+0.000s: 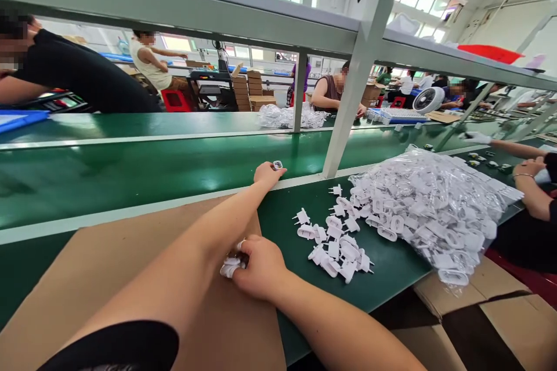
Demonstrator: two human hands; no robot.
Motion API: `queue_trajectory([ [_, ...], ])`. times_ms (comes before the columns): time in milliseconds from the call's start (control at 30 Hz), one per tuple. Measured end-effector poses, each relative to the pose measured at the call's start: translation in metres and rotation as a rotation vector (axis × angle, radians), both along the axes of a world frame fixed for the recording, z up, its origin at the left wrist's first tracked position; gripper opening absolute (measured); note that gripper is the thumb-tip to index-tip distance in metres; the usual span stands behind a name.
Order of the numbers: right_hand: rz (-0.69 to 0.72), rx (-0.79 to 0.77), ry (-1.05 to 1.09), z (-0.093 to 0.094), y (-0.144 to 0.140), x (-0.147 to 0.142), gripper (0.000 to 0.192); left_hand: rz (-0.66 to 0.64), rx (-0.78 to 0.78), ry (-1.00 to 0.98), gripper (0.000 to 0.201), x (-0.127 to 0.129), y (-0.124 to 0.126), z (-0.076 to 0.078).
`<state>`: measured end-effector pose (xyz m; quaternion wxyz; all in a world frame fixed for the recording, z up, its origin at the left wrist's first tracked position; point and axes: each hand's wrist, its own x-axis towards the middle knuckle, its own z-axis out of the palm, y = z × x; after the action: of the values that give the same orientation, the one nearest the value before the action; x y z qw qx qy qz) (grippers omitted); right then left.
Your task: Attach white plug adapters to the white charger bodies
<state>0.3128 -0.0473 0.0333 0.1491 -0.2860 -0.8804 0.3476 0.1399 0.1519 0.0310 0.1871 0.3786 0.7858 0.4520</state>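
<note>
My left arm reaches forward over the cardboard, and my left hand (267,174) is at the green conveyor belt's near edge. Its fingers pinch a small white plug housing (277,165) with a dark inside. Closer to me, my right hand (263,266) is closed around several white plug housings (230,266) above the brown cardboard sheet (165,266); my left forearm partly hides them. Right of that hand, a loose heap of white two-pin plug housings (335,243) lies on the green table.
A clear plastic bag (435,203) full of white housings sits at the right table edge. A metal post (348,104) rises beside the conveyor belt (195,162). At far right are a co-worker's hands (528,168). Cardboard boxes (483,301) stand below.
</note>
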Motion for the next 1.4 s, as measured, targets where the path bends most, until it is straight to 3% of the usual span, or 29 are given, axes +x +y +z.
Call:
queue_trajectory([
  [100, -0.028, -0.088, 0.155, -0.003, 0.006, -0.002, 0.012, -0.009, 0.009, 0.027, 0.021, -0.009, -0.013, 0.004],
  [200, -0.152, -0.479, 0.442, 0.002, 0.015, -0.002, 0.021, -0.007, 0.066, 0.040, 0.021, -0.024, -0.047, 0.011],
  [267, -0.210, -0.782, 0.583, 0.009, 0.022, -0.001, 0.036, -0.015, 0.108, 0.037, 0.028, -0.034, -0.083, 0.016],
  [333, -0.227, -0.975, 0.634, 0.015, 0.029, 0.001, 0.047, -0.051, 0.141, 0.021, 0.033, -0.043, -0.127, 0.019],
  [500, -0.190, -1.085, 0.626, 0.021, 0.031, 0.002, 0.053, -0.187, 0.158, -0.092, 0.047, -0.043, -0.238, 0.015],
  [600, -0.151, -1.018, 0.628, 0.021, 0.025, 0.001, 0.050, -0.261, 0.152, -0.102, 0.043, -0.024, -0.281, 0.010],
  [700, -0.130, -0.871, 0.608, 0.023, 0.020, -0.001, 0.042, -0.389, 0.166, -0.072, 0.032, -0.002, -0.301, 0.008],
  [767, -0.145, -0.771, 0.596, 0.024, 0.017, -0.001, 0.040, -0.440, 0.201, -0.061, 0.028, 0.007, -0.305, 0.008],
  [900, -0.170, -0.710, 0.583, 0.027, 0.016, 0.001, 0.043, -0.440, 0.282, -0.065, 0.046, 0.007, -0.303, 0.003],
  [1033, -0.069, -0.733, 0.484, 0.031, 0.018, 0.004, 0.039, -0.497, 0.278, -0.061, 0.030, 0.000, -0.300, -0.004],
  [1100, -0.015, -0.691, 0.456, 0.032, 0.020, 0.005, 0.040, -0.497, 0.285, -0.068, 0.032, -0.001, -0.299, -0.006],
  [1167, -0.007, -0.500, 0.470, 0.032, 0.021, 0.007, 0.033, -0.502, 0.290, -0.063, 0.037, -0.003, -0.299, -0.008],
  [1300, 0.032, 0.096, 0.447, 0.030, 0.018, 0.006, 0.015, -0.529, 0.293, -0.043, 0.026, -0.006, -0.297, -0.010],
  [1400, 0.152, 0.308, 0.346, 0.030, 0.014, 0.002, 0.019, -0.555, 0.291, -0.036, 0.023, -0.008, -0.297, -0.011],
])
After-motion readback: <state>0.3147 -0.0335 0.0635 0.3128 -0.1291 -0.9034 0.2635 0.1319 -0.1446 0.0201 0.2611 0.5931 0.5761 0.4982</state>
